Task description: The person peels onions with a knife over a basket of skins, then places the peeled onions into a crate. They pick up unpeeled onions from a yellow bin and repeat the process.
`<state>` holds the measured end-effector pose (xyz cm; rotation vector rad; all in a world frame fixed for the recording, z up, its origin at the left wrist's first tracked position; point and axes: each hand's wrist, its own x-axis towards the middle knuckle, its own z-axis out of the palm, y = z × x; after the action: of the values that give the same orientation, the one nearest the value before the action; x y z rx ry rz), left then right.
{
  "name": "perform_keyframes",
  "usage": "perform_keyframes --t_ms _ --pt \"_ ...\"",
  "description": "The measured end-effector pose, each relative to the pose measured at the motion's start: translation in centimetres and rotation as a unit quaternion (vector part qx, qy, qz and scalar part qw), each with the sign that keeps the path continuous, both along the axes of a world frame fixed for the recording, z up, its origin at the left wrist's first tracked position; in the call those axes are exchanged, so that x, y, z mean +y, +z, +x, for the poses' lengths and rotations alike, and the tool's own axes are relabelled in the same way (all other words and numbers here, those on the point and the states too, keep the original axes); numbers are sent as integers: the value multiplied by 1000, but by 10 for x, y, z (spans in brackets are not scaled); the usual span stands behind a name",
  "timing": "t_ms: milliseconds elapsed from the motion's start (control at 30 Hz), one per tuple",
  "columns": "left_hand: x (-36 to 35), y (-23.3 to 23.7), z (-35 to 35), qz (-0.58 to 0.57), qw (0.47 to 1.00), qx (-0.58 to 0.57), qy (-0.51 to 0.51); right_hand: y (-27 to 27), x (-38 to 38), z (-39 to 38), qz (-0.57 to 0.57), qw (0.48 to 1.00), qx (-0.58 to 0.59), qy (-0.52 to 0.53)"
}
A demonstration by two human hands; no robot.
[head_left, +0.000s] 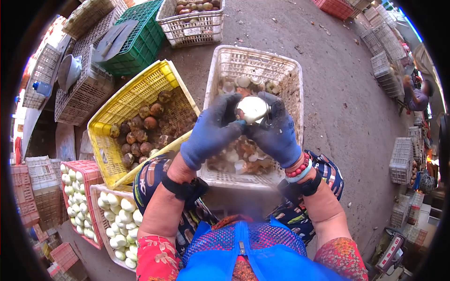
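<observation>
Above the white crate (255, 55), a partly peeled onion (253, 109) sits between my two gloved hands, pale and shiny with a brown-red patch on its left side. My left hand (213, 129) closes on it from the left, thumb underneath. From the right, my right hand (277, 131) curls its fingers round the onion; whether a small tool is also in those fingers is hidden. Below my hands, the crate holds onion skins (248, 154) and pale cut pieces. To the left, unpeeled brown onions (150, 123) lie in a tilted yellow crate (104, 161).
Peeled white onions fill a pale crate (101, 220) and a pink crate (93, 174) at lower left. A green crate (147, 47) and another white crate (190, 33) of onions stand ahead. Far right, a person (417, 96) sits near stacked crates (386, 72).
</observation>
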<state>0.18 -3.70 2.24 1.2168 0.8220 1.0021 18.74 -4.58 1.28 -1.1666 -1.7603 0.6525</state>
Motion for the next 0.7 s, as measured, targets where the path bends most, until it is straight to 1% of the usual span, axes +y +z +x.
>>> perform_keyframes --t_ms 67,133,200,233,267,300,367,433,467,500,567,600,667,700 --pt "-2 14 0 26 997 73 3 -1 -1 -2 2 1000 12 -17" --pt "-2 16 2 56 992 116 12 -8 -5 -6 0 998 69 -17" --pt "-2 19 3 80 984 159 17 -9 -5 -5 16 999 51 -10" --pt "-3 22 2 88 979 182 17 -9 -3 -2 33 999 6 -3" --pt "-3 23 2 96 974 204 16 -8 -2 -2 41 999 -9 -2" --pt "-3 20 3 120 973 194 31 -7 -2 -1 50 998 -24 -1" --pt "0 12 6 166 969 173 61 -4 -2 -4 47 999 2 -2" --pt "4 7 6 156 977 123 76 1 -4 -5 31 999 21 10" --pt "5 6 5 150 980 98 84 3 -3 -4 3 998 53 29" --pt "5 8 4 97 990 76 74 4 -2 -3 -25 995 85 47" --pt "5 14 -1 -8 998 29 53 8 1 5 -112 969 195 101" --pt "7 14 -2 -30 998 21 46 15 1 7 -190 941 264 90" --pt "10 15 -2 -116 990 -58 50 31 3 11 -339 853 392 63" --pt "11 15 -3 -159 981 -98 53 26 4 17 -355 819 441 91"
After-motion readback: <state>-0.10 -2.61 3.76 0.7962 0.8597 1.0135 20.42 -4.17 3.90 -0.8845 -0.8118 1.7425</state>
